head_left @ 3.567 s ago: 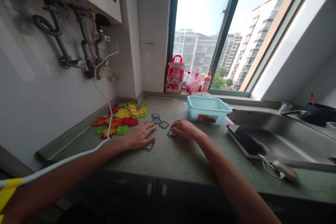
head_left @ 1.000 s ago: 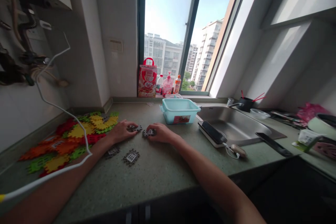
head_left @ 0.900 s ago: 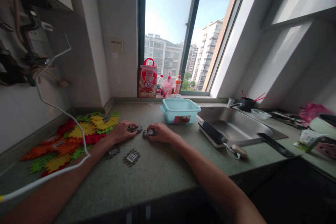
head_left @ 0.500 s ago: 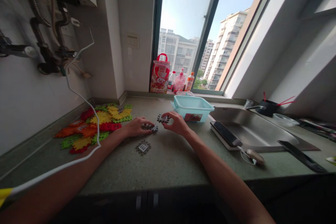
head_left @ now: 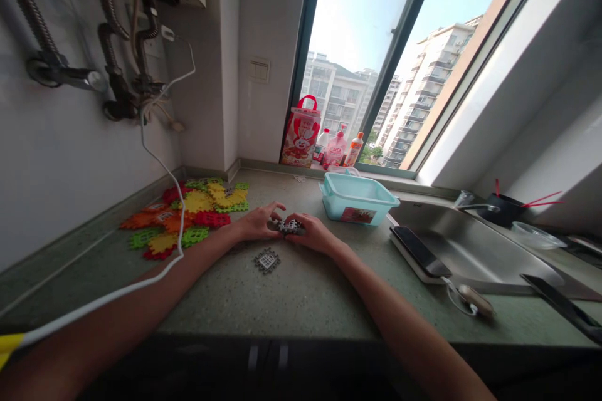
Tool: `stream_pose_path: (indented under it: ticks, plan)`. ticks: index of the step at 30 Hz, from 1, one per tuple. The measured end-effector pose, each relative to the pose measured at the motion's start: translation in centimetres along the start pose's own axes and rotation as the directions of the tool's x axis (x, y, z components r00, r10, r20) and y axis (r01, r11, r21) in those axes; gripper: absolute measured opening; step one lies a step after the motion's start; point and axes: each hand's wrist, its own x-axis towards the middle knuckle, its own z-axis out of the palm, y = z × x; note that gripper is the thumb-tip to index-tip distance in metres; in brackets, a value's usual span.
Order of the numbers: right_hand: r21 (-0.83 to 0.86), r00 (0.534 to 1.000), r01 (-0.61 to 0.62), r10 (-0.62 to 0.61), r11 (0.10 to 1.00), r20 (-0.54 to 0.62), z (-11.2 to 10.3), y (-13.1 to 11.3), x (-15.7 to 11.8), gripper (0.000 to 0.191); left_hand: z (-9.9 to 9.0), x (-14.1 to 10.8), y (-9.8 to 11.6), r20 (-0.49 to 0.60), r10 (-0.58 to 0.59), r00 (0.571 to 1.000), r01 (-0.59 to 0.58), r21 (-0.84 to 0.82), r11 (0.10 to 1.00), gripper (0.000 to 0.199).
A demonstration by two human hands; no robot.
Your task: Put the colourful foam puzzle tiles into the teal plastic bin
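Note:
Between my hands is a grey interlocking toy tile [head_left: 290,225] with a notched rim and a white window-like centre. My right hand [head_left: 316,235] is closed on it, thumb and fingers at its right side. My left hand [head_left: 256,223] curls round a second grey piece at the left, its index finger lifted; that piece is mostly hidden. The two pieces meet or overlap; whether they are joined I cannot tell. Another grey tile [head_left: 267,260] lies flat on the counter, nearer to me.
Red, orange, yellow and green tiles [head_left: 195,202] are piled at left. A white cable [head_left: 180,225] crosses over my left forearm. Behind my right hand stands a light-blue tub [head_left: 360,198]. Farther right are a phone [head_left: 417,250] and the sink [head_left: 451,232].
My right hand has lowered its grey tile to the piece at my left hand. My left index finger has lifted. The view has shifted, moving the scene to the right.

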Motion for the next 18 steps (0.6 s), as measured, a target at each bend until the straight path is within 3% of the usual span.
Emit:
stream_pose_path:
  ticks: [6, 10, 14, 18]
  plan:
    - [-0.012, 0.997, -0.052, 0.052, 0.999, 0.052, 0.3, 0.1, 0.0, 0.044, -0.4, -0.1, 0.0, -0.045, 0.07, 0.997, -0.062, 0.144, 0.988, 0.066]
    - [-0.052, 0.998, -0.041, 0.044, 0.998, 0.051, 0.1, -0.5, 0.1, 0.042, -0.5, -0.2, 0.1, -0.031, 0.074, 0.997, -0.07, 0.112, 0.991, 0.068]
    - [-0.105, 0.999, -0.02, 0.024, 0.994, 0.037, -0.2, -0.8, 0.2, 0.042, -0.4, -0.3, 0.2, -0.017, 0.068, 0.998, -0.067, 0.086, 0.994, 0.073]
    - [-0.151, 0.999, 0.012, -0.006, 0.989, 0.042, -0.6, -0.9, 0.1, 0.046, -0.6, -0.4, 0.4, -0.047, 0.13, 0.99, -0.121, 0.166, 0.979, 0.086]
